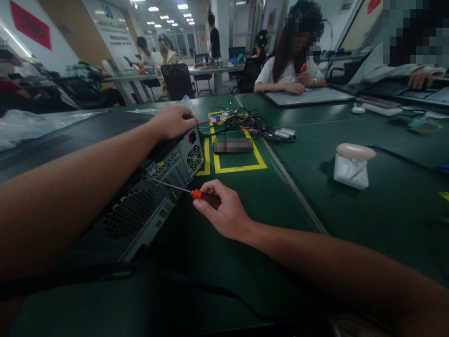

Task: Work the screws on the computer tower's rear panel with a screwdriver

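A dark computer case (129, 213) lies at the left of the green table, its metal back panel with vents and ports turned toward the right. My right hand (222, 206) is closed around the orange and black handle of a screwdriver (206, 198), whose thin shaft points left and meets the back panel near its edge. On the far top corner of the case, above the round fan grille (194, 157), rests my left hand (173, 121). Its fingers bend over the edge, and their tips are partly hidden.
Bundled cables (249, 121) and a dark pixelated object (233, 145) lie by yellow tape (242, 169) on the table (280, 206). A white earphone case (351, 171) stands at right. Two people work across the table; clear plastic wrap (31, 124) is far left.
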{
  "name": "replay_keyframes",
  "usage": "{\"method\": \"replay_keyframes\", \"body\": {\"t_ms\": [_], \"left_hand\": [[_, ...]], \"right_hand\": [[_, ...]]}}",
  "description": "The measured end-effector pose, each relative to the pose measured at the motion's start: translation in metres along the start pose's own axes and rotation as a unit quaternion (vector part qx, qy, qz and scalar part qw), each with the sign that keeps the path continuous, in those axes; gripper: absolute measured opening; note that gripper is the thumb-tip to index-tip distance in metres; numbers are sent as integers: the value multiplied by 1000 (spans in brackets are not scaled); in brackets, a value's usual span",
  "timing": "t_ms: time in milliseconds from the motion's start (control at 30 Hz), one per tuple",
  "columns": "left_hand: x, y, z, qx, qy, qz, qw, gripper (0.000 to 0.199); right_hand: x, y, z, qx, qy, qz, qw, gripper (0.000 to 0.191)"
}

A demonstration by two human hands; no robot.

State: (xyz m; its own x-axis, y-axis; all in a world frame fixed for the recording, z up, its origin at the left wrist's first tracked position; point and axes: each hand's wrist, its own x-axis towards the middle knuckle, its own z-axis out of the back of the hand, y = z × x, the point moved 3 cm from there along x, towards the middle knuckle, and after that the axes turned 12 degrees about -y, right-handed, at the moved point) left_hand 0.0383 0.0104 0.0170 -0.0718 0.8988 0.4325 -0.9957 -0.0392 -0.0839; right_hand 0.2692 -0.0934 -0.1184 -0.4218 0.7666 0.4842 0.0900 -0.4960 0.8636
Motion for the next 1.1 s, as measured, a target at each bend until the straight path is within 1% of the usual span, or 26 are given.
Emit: {"method": "replay_keyframes", "body": {"t_ms": [167,267,333,433,533,667,900,1100], "left_hand": [[1,1,0,5,13,2,1000,58],[1,1,0,12,12,-1,1000,59],[1,1,0,15,9,-4,1000,59],[2,1,-1,12,12,-6,1000,57],[2,2,-1,10,5,-6,1000,56],[1,1,0,14,12,-1,1000,56],[0,-3,2,10,10,1,1000,57],[-4,-8,4,37,19,-17,999,62]], "right_hand": [[1,1,0,-7,-14,29,999,19],[2,2,-1,-2,-13,42,999,22],[2,3,-1,3,-8,36,999,24],[1,3,-2,8,-6,12,1000,21],[0,2,-1,6,-11,-5,1000,22],[0,3,-1,6,-3,-5,1000,18],[1,1,-1,7,-1,-17,1000,21],[0,0,-2,11,-4,-9,1000,21]]}}
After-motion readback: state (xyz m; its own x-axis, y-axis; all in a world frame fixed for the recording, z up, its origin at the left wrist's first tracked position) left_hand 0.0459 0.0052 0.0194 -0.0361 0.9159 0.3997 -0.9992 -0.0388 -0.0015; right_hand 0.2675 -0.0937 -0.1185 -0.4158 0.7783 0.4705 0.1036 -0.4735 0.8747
